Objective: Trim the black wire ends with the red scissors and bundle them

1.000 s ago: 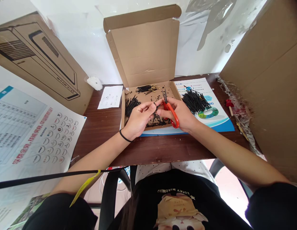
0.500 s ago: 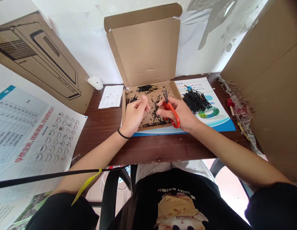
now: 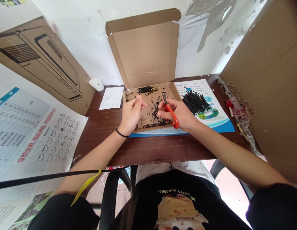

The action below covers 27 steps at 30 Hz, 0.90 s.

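Observation:
My right hand (image 3: 181,114) grips a pair of scissors (image 3: 172,117) with red handles, their dark blades pointing up and away over an open cardboard box (image 3: 146,54). My left hand (image 3: 131,112), a black band at its wrist, hangs above the box's left side. Its fingers are curled in with thumb against forefinger; whatever is between them, if anything, is hidden. Beneath both hands, short black cuttings (image 3: 155,112) lie scattered over the box floor. Toward the back of the box rests a bundle of thin black sticks with gold-coloured ends (image 3: 148,89).
Right of the box, a large pile of thin black sticks (image 3: 196,101) lies on a printed sheet (image 3: 222,123). A small white paper (image 3: 111,97) is at the left. Tall cardboard panels (image 3: 265,80) flank the dark wooden table (image 3: 148,148). A red-topped stick (image 3: 230,107) lies near the right panel.
My left hand has shifted slightly left, widening the gap between the hands. My right hand keeps hold of the scissors almost in place. The whole view has tilted a little.

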Available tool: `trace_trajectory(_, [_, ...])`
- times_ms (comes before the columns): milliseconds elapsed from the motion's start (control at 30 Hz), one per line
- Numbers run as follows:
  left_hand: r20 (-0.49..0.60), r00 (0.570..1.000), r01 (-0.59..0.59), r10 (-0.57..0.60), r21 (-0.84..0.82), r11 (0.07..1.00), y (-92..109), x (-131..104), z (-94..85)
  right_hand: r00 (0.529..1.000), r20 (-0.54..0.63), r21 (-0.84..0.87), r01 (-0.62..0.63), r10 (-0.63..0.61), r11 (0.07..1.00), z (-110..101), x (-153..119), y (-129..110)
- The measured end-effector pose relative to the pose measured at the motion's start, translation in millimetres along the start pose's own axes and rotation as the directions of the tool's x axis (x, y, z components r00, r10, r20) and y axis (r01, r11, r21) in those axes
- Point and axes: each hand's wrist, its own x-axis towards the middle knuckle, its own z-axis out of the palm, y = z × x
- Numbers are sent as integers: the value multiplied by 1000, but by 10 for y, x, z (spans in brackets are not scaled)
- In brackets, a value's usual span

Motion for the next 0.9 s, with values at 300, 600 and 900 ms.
trace_trajectory(300, [169, 974, -190, 152, 241, 952, 28, -48, 14, 1000, -2, -17, 5, -5, 1000, 30, -7, 35])
trace_trajectory(600, [224, 960, -264, 166, 539, 800, -47, 224, -267, 856, -345, -731, 12, -384, 683, -562, 58, -232])
trace_trajectory(900, [339, 938, -320, 77, 756, 571, -101, 157, -296, 960, -205, -956, -154, -190, 250, -874, 177, 4])
